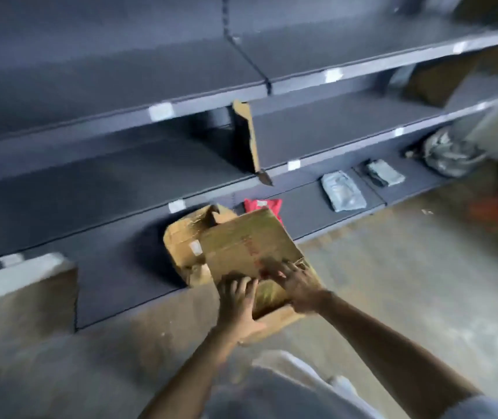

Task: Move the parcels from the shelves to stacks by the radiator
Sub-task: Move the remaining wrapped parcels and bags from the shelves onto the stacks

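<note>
Both my hands are on a worn cardboard box [241, 246] that sits at the front edge of the bottom shelf [114, 267], its near end jutting out over the concrete floor [408, 282]. My left hand [238, 303] grips the box's near corner, fingers curled over the top and thumb along the side. My right hand [294, 285] lies on the top of the box just beside the left, fingers spread fairly wide and pressing down. The picture is blurred, so I cannot tell whether the right thumb hooks under the edge.

The box's flaps are torn and partly lifted at its far end; nothing inside can be seen. A red parcel [264, 205] lies just behind the box, mostly hidden by it. Farther right of the box on the same shelf lie two grey mailers [343, 192] and a crumpled grey bag [450, 154]. Left of the box, another box [21, 291] is cut off by the frame edge. A strip of cardboard [246, 137] stands upright on the shelf above the box.
</note>
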`<action>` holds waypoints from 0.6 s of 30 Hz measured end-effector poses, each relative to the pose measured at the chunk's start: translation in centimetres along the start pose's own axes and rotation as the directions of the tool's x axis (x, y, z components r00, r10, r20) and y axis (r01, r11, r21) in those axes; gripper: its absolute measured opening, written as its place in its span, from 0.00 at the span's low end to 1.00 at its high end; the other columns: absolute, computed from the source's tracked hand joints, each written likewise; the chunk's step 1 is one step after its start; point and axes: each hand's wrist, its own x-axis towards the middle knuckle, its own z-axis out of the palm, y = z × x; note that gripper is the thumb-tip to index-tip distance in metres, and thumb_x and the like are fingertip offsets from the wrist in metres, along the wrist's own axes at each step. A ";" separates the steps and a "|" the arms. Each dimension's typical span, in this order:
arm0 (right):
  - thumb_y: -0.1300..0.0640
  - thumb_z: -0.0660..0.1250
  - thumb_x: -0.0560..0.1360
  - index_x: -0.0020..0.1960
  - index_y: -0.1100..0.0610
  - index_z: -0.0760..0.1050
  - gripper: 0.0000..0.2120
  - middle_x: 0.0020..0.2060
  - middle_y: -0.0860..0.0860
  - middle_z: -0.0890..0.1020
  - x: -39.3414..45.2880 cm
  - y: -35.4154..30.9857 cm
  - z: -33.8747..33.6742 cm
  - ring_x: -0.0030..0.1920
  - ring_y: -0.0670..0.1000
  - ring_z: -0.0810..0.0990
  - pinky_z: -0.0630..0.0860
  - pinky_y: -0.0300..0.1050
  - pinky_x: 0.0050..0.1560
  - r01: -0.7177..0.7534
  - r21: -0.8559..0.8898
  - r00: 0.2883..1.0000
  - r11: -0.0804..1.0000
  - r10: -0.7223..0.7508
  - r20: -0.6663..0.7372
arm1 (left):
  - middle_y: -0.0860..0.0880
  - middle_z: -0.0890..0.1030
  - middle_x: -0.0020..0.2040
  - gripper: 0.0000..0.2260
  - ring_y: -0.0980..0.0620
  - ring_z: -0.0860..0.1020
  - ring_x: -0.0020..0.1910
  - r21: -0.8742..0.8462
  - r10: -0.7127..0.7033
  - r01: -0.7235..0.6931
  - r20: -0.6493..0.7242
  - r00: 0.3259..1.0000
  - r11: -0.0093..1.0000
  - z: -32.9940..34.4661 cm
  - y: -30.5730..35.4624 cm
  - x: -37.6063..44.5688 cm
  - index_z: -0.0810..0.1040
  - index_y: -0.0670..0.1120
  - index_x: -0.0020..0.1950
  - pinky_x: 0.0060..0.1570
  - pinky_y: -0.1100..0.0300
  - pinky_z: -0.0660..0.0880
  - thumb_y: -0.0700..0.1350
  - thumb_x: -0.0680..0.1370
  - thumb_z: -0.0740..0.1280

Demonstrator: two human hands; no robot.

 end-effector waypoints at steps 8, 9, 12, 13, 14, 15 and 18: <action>0.38 0.62 0.72 0.74 0.48 0.57 0.34 0.65 0.52 0.66 -28.5 24.8 7.9 0.67 0.53 0.65 0.66 0.51 0.64 -0.705 0.264 0.683 0.659 0.730 0.001 | 0.51 0.67 0.62 0.34 0.50 0.66 0.64 0.087 0.643 -0.648 0.081 0.762 0.757 -2.9 37.5 13.4 0.66 0.50 0.67 0.58 0.56 0.67 0.59 0.65 0.72; 0.37 0.61 0.73 0.73 0.49 0.59 0.33 0.65 0.52 0.67 -32.1 26.8 8.7 0.67 0.53 0.65 0.67 0.51 0.64 -0.755 0.288 0.618 0.589 0.786 0.014 | 0.50 0.68 0.61 0.33 0.50 0.66 0.63 0.100 0.710 -0.717 0.102 0.697 0.690 -2.9 42.3 14.1 0.67 0.49 0.66 0.56 0.55 0.69 0.59 0.65 0.73; 0.39 0.62 0.73 0.74 0.50 0.58 0.33 0.65 0.53 0.66 -40.4 32.5 10.4 0.68 0.54 0.64 0.66 0.51 0.65 -0.842 0.314 0.477 0.438 0.877 0.056 | 0.50 0.70 0.60 0.31 0.49 0.68 0.63 0.144 0.832 -0.845 0.156 0.533 0.515 -2.7 54.4 16.2 0.69 0.49 0.64 0.56 0.54 0.71 0.57 0.65 0.73; 0.40 0.62 0.73 0.75 0.50 0.57 0.34 0.66 0.53 0.66 -42.3 34.4 10.8 0.68 0.54 0.64 0.65 0.51 0.65 -0.858 0.317 0.446 0.405 0.893 0.066 | 0.50 0.70 0.61 0.31 0.49 0.68 0.63 0.170 0.860 -0.872 0.163 0.483 0.458 -2.6 57.5 17.3 0.69 0.49 0.65 0.58 0.55 0.70 0.56 0.66 0.72; 0.41 0.64 0.72 0.75 0.50 0.56 0.35 0.66 0.53 0.66 -43.7 36.3 11.2 0.68 0.53 0.64 0.64 0.51 0.66 -0.870 0.314 0.420 0.379 0.905 0.072 | 0.50 0.70 0.61 0.31 0.49 0.68 0.63 0.197 0.884 -0.894 0.167 0.436 0.403 -2.5 60.1 18.4 0.68 0.49 0.66 0.60 0.57 0.67 0.57 0.66 0.72; 0.42 0.65 0.72 0.75 0.50 0.56 0.36 0.67 0.53 0.66 -44.7 38.3 11.6 0.69 0.53 0.64 0.63 0.52 0.68 -0.880 0.307 0.400 0.361 0.913 0.073 | 0.50 0.70 0.63 0.32 0.49 0.68 0.63 0.222 0.903 -0.907 0.166 0.396 0.357 -2.5 62.4 19.7 0.67 0.49 0.68 0.63 0.58 0.64 0.57 0.67 0.71; 0.44 0.66 0.70 0.75 0.50 0.53 0.39 0.67 0.52 0.67 -45.8 44.7 12.9 0.69 0.52 0.65 0.55 0.57 0.73 -0.901 0.275 0.370 0.336 0.925 0.082 | 0.50 0.67 0.67 0.34 0.50 0.65 0.68 0.285 0.922 -0.917 0.187 0.339 0.279 -2.4 68.4 24.7 0.61 0.49 0.73 0.71 0.54 0.54 0.57 0.69 0.67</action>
